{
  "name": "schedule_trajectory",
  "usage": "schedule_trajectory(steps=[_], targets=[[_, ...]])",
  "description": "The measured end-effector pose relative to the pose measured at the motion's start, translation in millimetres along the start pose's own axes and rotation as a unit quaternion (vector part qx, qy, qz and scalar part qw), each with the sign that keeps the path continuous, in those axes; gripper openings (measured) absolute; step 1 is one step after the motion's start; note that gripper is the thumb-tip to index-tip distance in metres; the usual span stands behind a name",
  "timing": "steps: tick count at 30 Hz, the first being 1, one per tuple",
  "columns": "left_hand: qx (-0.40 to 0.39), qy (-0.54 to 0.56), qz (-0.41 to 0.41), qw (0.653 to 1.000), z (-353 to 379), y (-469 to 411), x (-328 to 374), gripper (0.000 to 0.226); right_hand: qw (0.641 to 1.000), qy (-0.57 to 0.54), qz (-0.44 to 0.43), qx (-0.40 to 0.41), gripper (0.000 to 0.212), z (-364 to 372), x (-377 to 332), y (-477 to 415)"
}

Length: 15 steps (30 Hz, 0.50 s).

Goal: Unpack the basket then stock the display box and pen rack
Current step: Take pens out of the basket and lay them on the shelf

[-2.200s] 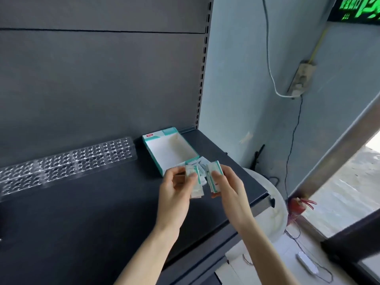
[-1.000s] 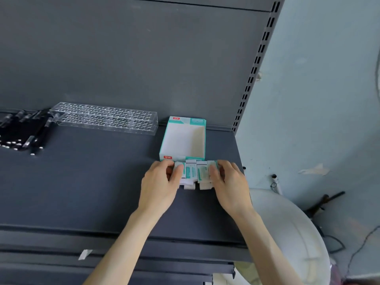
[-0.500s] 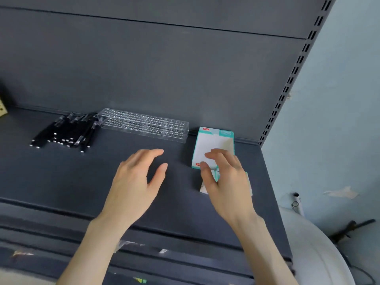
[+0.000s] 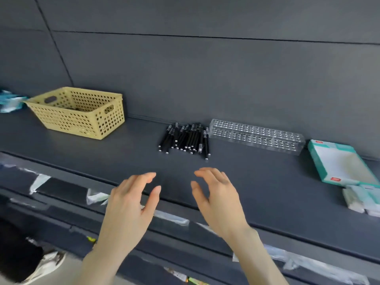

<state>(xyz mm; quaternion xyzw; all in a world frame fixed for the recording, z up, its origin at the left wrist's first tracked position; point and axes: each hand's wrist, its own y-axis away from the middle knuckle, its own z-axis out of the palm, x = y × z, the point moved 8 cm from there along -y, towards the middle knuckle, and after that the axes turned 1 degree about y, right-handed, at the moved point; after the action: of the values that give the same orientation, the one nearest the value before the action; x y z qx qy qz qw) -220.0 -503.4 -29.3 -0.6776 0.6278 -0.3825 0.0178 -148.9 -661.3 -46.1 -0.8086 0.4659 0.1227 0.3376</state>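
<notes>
Both hands hover over the shelf (image 4: 267,192) near its front edge, left hand (image 4: 127,204) and right hand (image 4: 218,200) with fingers loose and spread, gripping nothing. From the hands, the pens (image 4: 185,138) lie in a loose pile at 12 o'clock, the clear rack (image 4: 257,134) just beside them at 1, the box (image 4: 341,163) at 2 with small packs (image 4: 362,199) just beside its near end, and the basket (image 4: 78,112) way out at 10.

We see a dark grey shelf (image 4: 267,182) against a matching back panel (image 4: 205,79). At its far left edge lies a blurred blue-and-white packet (image 4: 10,100). Torn label scraps (image 4: 96,197) cling along its front rail, and a white shoe (image 4: 48,262) shows below.
</notes>
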Motion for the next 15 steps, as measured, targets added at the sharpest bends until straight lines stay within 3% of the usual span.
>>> schedule_trajectory(steps=[15], targets=[[0.03,0.005,0.044,0.999,-55,-129,-162,0.025,0.999,-0.036,0.008,0.023,0.028,120,-96,-151]])
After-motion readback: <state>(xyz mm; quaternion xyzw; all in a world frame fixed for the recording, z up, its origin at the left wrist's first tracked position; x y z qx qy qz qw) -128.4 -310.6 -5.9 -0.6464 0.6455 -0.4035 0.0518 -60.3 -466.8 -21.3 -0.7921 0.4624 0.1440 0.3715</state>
